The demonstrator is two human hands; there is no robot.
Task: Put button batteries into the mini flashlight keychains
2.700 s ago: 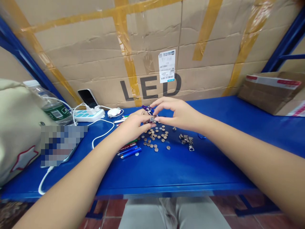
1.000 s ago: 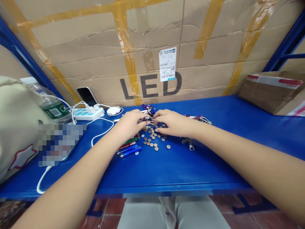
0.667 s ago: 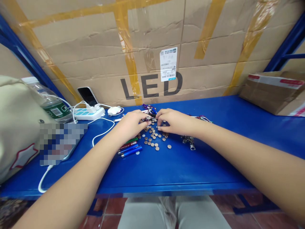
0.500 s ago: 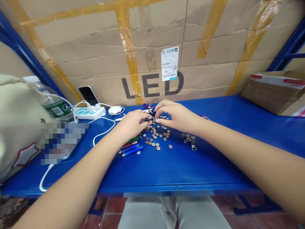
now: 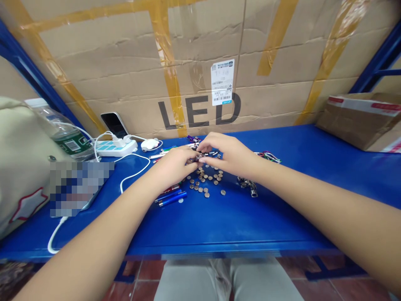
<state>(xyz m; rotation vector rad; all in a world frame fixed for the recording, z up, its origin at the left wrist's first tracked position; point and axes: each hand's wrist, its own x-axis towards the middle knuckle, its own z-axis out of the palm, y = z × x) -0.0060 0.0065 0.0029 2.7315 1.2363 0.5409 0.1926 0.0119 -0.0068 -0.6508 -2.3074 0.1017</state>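
Observation:
My left hand [image 5: 177, 165] is closed, its thumb and fingers pinched on a small shiny metal part [image 5: 197, 158]. From the right, my right hand [image 5: 228, 152] meets it, thumb and fingertips closed on the same part; the fingers hide most of it. Coin-like button cells [image 5: 200, 190] lie scattered on the blue table [image 5: 219, 225] below both hands. Beside my left wrist lie blue metal tubes [image 5: 173, 198] and a dark red tube [image 5: 171, 189]. A cluster of shiny metal pieces [image 5: 249, 186] rests under my right forearm. More pens or tubes [image 5: 156, 156] lie behind my hands.
At the left are a beige bag [image 5: 21, 167], a plastic bottle [image 5: 70, 140], a power strip [image 5: 115, 148] with white cables, and a blurred-out device [image 5: 83, 188]. A phone [image 5: 113, 124] leans on the large carton [image 5: 131, 83]. An open box [image 5: 354, 121] stands at right.
My right fingertips have moved left and slightly down, closing in on the metal part at my left hand. The view has shifted slightly; coloured thin pieces now show behind my right wrist.

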